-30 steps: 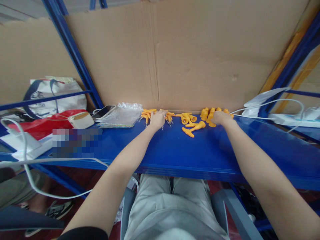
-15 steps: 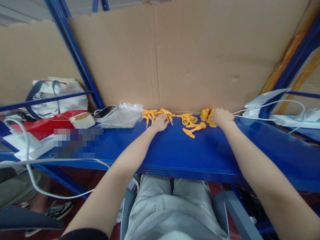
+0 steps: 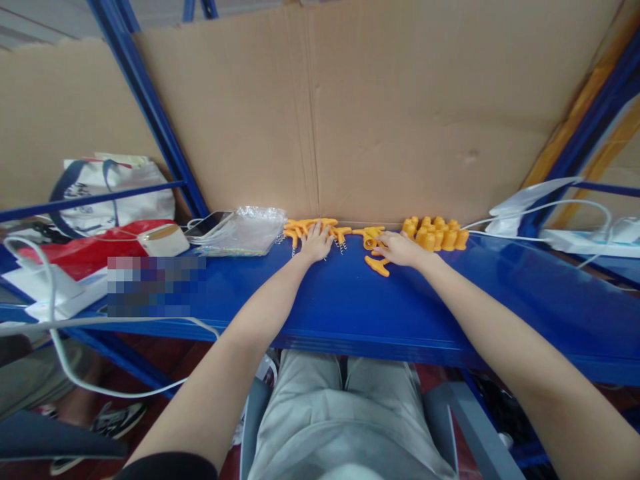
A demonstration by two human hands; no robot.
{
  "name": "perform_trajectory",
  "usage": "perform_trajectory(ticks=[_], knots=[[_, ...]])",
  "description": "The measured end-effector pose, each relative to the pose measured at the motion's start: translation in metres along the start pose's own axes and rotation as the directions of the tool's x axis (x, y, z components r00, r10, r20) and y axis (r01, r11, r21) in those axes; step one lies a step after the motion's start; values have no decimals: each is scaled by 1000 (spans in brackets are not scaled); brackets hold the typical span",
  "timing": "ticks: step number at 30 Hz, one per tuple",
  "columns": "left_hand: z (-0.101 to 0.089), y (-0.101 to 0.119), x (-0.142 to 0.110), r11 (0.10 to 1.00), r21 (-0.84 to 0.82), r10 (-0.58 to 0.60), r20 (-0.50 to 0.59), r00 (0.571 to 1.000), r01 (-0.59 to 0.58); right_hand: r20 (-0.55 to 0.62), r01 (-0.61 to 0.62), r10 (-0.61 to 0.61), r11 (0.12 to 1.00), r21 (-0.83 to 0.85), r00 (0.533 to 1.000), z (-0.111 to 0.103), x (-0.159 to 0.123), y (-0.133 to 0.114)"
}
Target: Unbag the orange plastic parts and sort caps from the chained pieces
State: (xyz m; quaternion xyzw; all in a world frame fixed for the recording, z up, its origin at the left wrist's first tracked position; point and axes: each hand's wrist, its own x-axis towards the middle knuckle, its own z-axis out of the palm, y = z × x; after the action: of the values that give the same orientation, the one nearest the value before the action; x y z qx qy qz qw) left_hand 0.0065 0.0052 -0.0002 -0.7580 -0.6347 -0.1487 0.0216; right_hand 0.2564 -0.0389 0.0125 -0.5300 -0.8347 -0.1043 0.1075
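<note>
On a blue metal shelf (image 3: 350,300) lie small orange plastic parts in three groups. My left hand (image 3: 316,242) rests with fingers stretched out on the left pile of orange parts with metal springs (image 3: 305,228). My right hand (image 3: 400,249) lies over the middle group of orange funnel-shaped parts (image 3: 373,237), fingers reaching left onto them; one such part (image 3: 377,267) lies just in front of it. To the right stands a cluster of upright orange pieces (image 3: 437,235), apart from both hands.
A clear plastic bag (image 3: 245,230) and a phone (image 3: 207,223) lie left of the parts. Farther left are a red bag (image 3: 85,253), a white tote (image 3: 115,193) and white cables (image 3: 55,313). White chargers and cables (image 3: 565,233) sit at the right. Cardboard (image 3: 375,113) backs the shelf.
My right hand has left the upright orange pieces and moved left onto the middle group. My left hand has stayed at the left pile, its fingers now stretched out.
</note>
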Motion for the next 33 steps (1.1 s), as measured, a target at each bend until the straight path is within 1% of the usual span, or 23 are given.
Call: perform_trajectory(ticks=[4,9,11,13,16,18,20,23,27,30,33], knots=[[1,1,-2,999,-20,35,-34,999,-36,-17,-38,40,996,83,999,7,0,-8],[-1,5,-5,992,-14,124,-81,989,-126,-33,-56,60,993,102,998,8,3,-20],[-3,7,-8,983,-9,181,-56,982,-182,-48,-87,92,991,107,995,8,4,-25],[-5,10,-11,972,-4,234,10,972,-234,-52,-143,149,984,107,987,7,6,-30],[-7,11,-14,959,16,278,107,955,-281,-10,-244,247,964,107,969,5,7,-37],[-6,11,-14,957,32,283,119,952,-289,14,-283,283,953,106,959,4,8,-40],[-4,9,-13,958,40,278,92,956,-283,3,-291,293,952,98,956,3,7,-41],[-3,7,-11,959,32,280,21,960,-281,-73,-256,261,964,67,963,3,5,-39],[-4,7,-12,949,18,315,-49,948,-315,-212,-170,167,985,0,963,1,2,-32],[-4,9,-14,933,27,359,-99,928,-358,-329,-120,107,993,-20,938,-2,1,-27],[-5,14,-16,906,47,422,-180,889,-421,-425,-75,63,997,-12,903,-6,0,-25]])
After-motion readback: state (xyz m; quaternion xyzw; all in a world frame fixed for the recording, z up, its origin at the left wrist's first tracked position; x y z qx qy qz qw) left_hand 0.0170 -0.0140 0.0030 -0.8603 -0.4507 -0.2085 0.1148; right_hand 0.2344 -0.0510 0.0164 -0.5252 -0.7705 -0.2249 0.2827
